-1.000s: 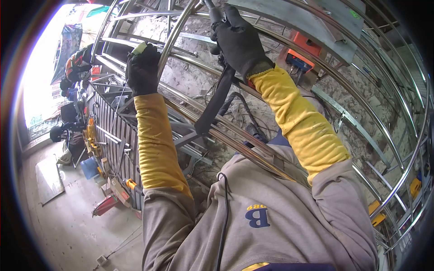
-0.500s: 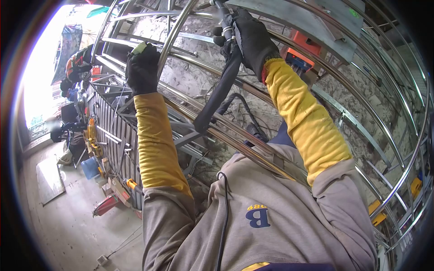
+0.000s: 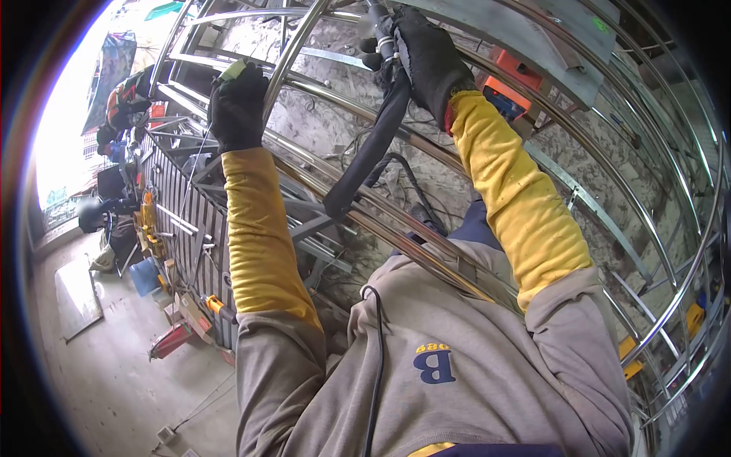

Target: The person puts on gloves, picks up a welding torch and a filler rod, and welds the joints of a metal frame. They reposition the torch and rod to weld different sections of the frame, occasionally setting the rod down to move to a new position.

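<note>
Black gloves and yellow sleeves cover both of my hands. Closed at the upper left, my left hand [image 3: 238, 107] grips a pale green piece [image 3: 234, 71], beside a curved shiny metal tube [image 3: 293, 49]. A thin wire or rod runs down from this hand. My right hand [image 3: 426, 57], at the top centre, is wrapped round a dark torch-like tool [image 3: 384, 38]. From the tool a black sleeved cable [image 3: 368, 156] hangs down across the metal tubes [image 3: 335, 100]. The tool's tip is cut off or blurred at the top edge.
Long curved metal tubes surround my arms and cross before my body. An orange-red box [image 3: 514, 76] sits beyond my right wrist. A slatted dark rack [image 3: 183, 221], a blue container [image 3: 145, 277] and a red object [image 3: 170, 340] are at the left. People [image 3: 126, 107] are at the far left.
The view has shifted slightly, and the rack and things at the left appear a little further left. My left hand appears slightly lower and further left. Both hands keep their grips.
</note>
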Tool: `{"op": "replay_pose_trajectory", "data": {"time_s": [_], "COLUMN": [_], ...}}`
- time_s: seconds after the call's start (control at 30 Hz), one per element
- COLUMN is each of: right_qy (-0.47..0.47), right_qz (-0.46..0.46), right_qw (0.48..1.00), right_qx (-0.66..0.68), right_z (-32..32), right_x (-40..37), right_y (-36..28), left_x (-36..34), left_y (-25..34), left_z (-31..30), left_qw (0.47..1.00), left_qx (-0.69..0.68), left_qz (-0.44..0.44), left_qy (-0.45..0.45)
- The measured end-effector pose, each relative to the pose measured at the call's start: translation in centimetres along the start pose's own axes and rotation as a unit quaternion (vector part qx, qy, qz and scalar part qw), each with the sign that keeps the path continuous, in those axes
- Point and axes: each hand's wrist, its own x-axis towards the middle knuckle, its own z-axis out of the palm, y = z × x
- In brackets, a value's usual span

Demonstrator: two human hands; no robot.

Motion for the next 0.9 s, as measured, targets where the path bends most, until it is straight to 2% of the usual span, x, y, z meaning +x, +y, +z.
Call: {"op": "replay_pose_trajectory", "data": {"time_s": [0.07, 0.1, 0.17, 0.3, 0.37, 0.47, 0.57, 0.67, 0.9], "right_qy": [-0.006, -0.006, -0.012, -0.002, 0.010, -0.003, 0.009, 0.019, 0.009], "right_qz": [0.008, 0.008, 0.016, 0.019, -0.049, -0.015, -0.011, -0.001, -0.007], "right_qw": [1.000, 1.000, 1.000, 1.000, 0.998, 1.000, 0.999, 0.998, 0.999], "right_qx": [0.018, 0.017, 0.024, 0.011, -0.049, -0.009, -0.047, -0.052, -0.037], "right_z": [-0.2, -0.2, -0.3, 0.2, 0.8, -0.8, -0.5, -0.3, -0.4], "right_x": [0.3, 0.4, 0.5, -0.1, -1.3, 1.3, 1.0, 1.0, 0.8], "right_y": [0.1, 0.2, 0.2, -0.3, -0.8, 1.4, 1.0, 0.9, 0.8], "left_x": [-0.4, -0.3, 0.0, -0.2, 0.1, 0.3, 0.8, 0.8, 0.2], "left_y": [1.0, 0.8, 0.3, 0.6, 0.3, 0.1, 0.2, 0.1, 0.3], "left_z": [2.8, 2.2, 0.2, 1.2, 0.9, 0.5, -0.1, -0.7, 0.5], "left_qw": [0.993, 0.993, 0.996, 0.996, 0.997, 0.996, 0.993, 0.996, 0.997], "left_qx": [0.036, 0.035, -0.081, -0.050, -0.048, -0.063, -0.093, -0.077, -0.069], "left_qz": [-0.029, -0.030, -0.032, -0.026, -0.030, -0.026, -0.059, -0.051, -0.029], "left_qy": [0.109, 0.109, 0.028, 0.066, 0.059, 0.057, 0.039, 0.008, 0.020]}}
